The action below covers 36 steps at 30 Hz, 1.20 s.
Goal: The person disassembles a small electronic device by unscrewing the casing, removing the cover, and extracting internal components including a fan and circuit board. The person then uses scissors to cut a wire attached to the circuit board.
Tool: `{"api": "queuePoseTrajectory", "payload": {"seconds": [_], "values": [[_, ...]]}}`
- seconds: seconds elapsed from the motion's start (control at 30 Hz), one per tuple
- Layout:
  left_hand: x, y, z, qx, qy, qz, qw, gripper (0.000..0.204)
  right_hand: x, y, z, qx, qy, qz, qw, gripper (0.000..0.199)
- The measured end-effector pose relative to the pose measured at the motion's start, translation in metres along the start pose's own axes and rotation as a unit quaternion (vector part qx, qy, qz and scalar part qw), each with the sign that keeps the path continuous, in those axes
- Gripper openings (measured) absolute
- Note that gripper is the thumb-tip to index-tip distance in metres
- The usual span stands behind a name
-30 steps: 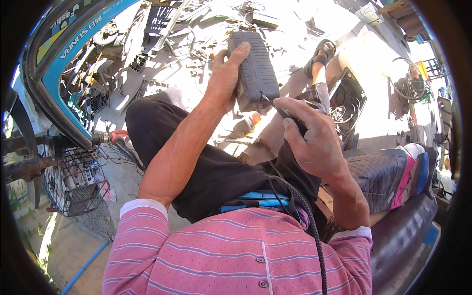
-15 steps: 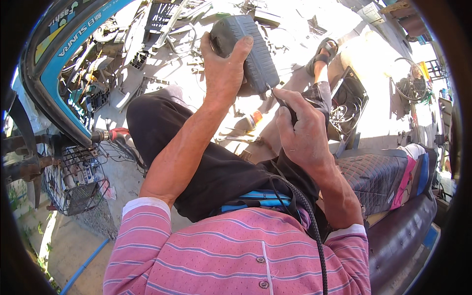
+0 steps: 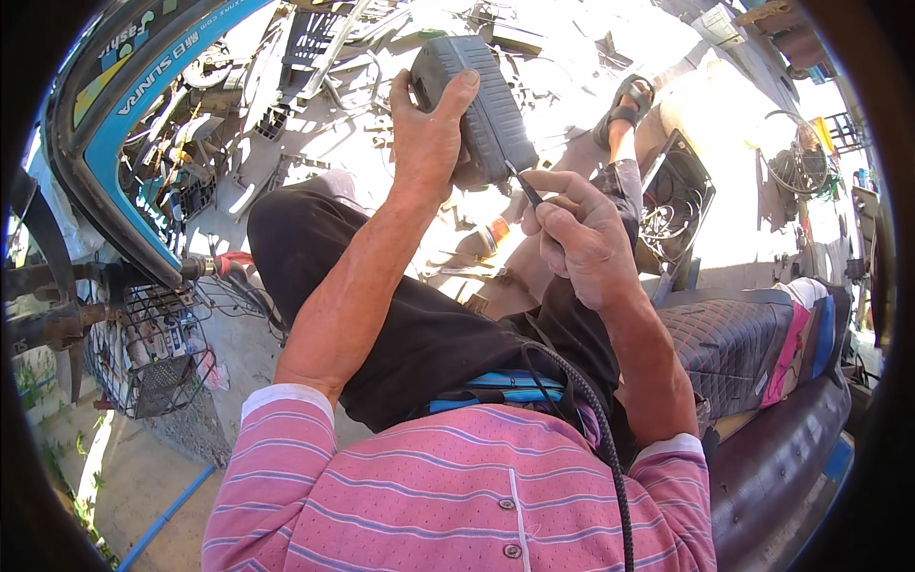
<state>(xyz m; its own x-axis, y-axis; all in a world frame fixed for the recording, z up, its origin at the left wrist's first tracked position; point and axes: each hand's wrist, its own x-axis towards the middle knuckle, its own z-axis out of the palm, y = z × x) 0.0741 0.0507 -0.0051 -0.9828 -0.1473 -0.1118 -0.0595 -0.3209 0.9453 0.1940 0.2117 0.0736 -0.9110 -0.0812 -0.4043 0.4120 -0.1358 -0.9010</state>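
Observation:
My left hand (image 3: 427, 138) is wrapped round a dark grey plastic box (image 3: 494, 110) with ribbed sides, perhaps a charger case, and holds it tilted above my knees. The thumb presses on its face, while the other fingers are partly hidden at the far side. Pinched in my right hand (image 3: 589, 243) is a thin tool with a dark handle, which looks like a screwdriver (image 3: 529, 189). Its pale metal tip meets the lower corner of the box; what it touches there is too small to make out.
Scrap parts (image 3: 286, 114) lie strewn over the ground ahead. A black crate (image 3: 703, 195) with coiled cables stands to the right, near a sandalled foot (image 3: 624, 110). A blue and black vehicle panel (image 3: 100, 153) and wire basket (image 3: 148, 357) are at left, a quilted seat cover (image 3: 729, 334) at right.
The box has shifted slightly left and tilted a little. My right hand has turned, its fingers now curled differently on the screwdriver, showing more of the handle; the tip stays at the corner.

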Motion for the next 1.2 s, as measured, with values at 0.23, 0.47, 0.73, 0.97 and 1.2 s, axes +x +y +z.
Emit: {"api": "queuePoseTrajectory", "payload": {"seconds": [0.23,0.47,0.73,0.97,1.2], "values": [[-0.004,0.011,0.002,0.004,-0.017,-0.019,1.000,0.112,-0.003,0.010,0.002,-0.226,0.070,-0.158,0.959,0.032],[-0.003,0.008,0.000,0.007,-0.002,0.012,1.000,0.113,-0.002,0.007,0.006,-0.306,0.080,-0.219,0.923,0.031],[-0.004,0.008,-0.001,0.018,0.009,0.017,1.000,0.114,0.005,0.020,0.006,-0.421,0.108,-0.341,0.833,0.036],[-0.019,0.022,0.009,0.046,-0.011,0.033,0.998,0.114,0.017,0.022,0.011,-0.455,0.142,-0.332,0.814,0.039],[-0.005,0.009,0.002,0.100,0.024,0.092,0.990,0.111,0.028,0.021,0.015,-0.449,0.132,-0.328,0.821,0.039]]}}
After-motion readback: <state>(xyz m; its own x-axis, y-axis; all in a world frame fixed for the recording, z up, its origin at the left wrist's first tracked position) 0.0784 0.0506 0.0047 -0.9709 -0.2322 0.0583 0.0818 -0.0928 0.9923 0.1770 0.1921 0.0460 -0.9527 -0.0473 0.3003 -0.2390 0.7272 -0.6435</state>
